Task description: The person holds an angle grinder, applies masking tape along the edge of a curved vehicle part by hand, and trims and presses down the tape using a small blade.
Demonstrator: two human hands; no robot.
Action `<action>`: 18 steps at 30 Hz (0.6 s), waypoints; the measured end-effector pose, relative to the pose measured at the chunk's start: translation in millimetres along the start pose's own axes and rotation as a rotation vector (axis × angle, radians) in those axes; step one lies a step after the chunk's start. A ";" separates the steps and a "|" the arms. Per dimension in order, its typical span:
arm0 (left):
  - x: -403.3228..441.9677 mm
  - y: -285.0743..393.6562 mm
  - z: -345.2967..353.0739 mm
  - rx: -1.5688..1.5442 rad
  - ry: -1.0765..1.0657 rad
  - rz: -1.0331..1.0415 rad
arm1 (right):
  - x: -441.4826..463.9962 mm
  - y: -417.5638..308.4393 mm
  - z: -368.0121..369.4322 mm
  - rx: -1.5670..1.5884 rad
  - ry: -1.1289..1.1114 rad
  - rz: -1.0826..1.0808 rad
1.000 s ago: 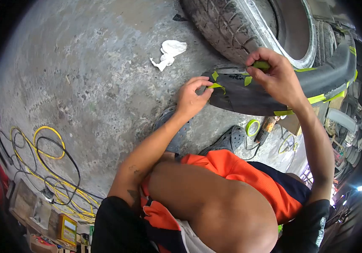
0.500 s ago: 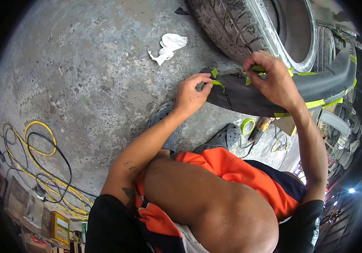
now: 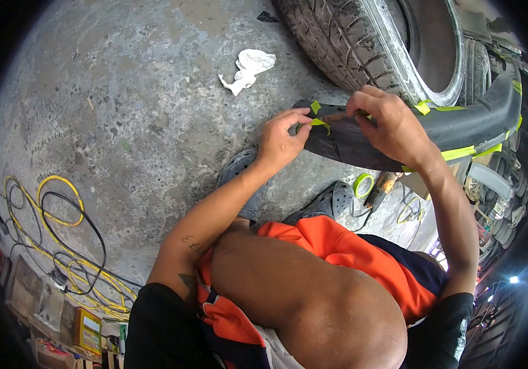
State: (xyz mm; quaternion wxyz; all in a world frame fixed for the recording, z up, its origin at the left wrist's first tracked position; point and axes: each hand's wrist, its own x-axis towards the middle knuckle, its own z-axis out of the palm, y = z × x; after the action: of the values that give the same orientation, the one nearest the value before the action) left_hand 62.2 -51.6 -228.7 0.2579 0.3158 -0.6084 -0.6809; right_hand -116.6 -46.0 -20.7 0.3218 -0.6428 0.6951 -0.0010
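Note:
A long curved black panel (image 3: 461, 129), with several yellow-green tape pieces stuck along it, lies in front of me beside a tire. My left hand (image 3: 281, 141) is at the panel's left end, thumb and forefinger pinching a strip of yellow-green tape (image 3: 320, 125). Over the panel, my right hand (image 3: 393, 126) is closed around a thin, narrow blade-like tool (image 3: 336, 115). Its tip points left, close to the tape strip. The fingers hide most of the tool's handle, so I cannot tell its exact kind.
A large tire (image 3: 344, 46) stands behind the panel. White crumpled cloth (image 3: 250, 69) lies on the concrete floor. Near my shoes are a green tape roll (image 3: 370, 178) and an orange-and-black power tool (image 3: 380, 192). Yellow and black cables (image 3: 70, 221) coil at left.
My right hand has shifted slightly left and down, bringing the thin tool's tip nearer the tape strip. My left hand keeps its pinch in nearly the same place.

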 end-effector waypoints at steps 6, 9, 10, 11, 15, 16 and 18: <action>0.4 3.5 -0.2 -0.011 0.024 0.004 | 0.8 -2.8 3.4 0.013 -0.023 0.025; 0.2 6.0 -1.0 -0.012 0.019 -0.004 | 1.0 -3.9 3.5 0.001 -0.032 0.021; 0.2 6.9 -1.7 -0.023 0.015 -0.017 | 1.0 -4.1 3.6 -0.010 -0.034 0.018; 0.2 7.1 -2.1 -0.023 0.016 -0.018 | 1.1 -4.3 3.8 -0.021 -0.037 0.015; 0.3 5.4 -1.8 -0.019 0.017 0.001 | 0.1 -5.5 3.5 -0.035 -0.016 -0.007; 0.1 4.7 -1.7 -0.016 0.020 0.008 | 0.7 -7.4 0.9 -0.018 -0.020 0.007; -0.3 3.2 -1.1 -0.012 0.023 0.010 | 1.6 -8.2 0.7 0.001 -0.026 0.020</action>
State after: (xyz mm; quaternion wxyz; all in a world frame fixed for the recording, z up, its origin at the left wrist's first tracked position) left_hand 63.0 -52.5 -225.7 0.2703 0.3191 -0.6029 -0.6794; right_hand -108.9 -48.5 -18.6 0.3311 -0.6357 0.6973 0.0104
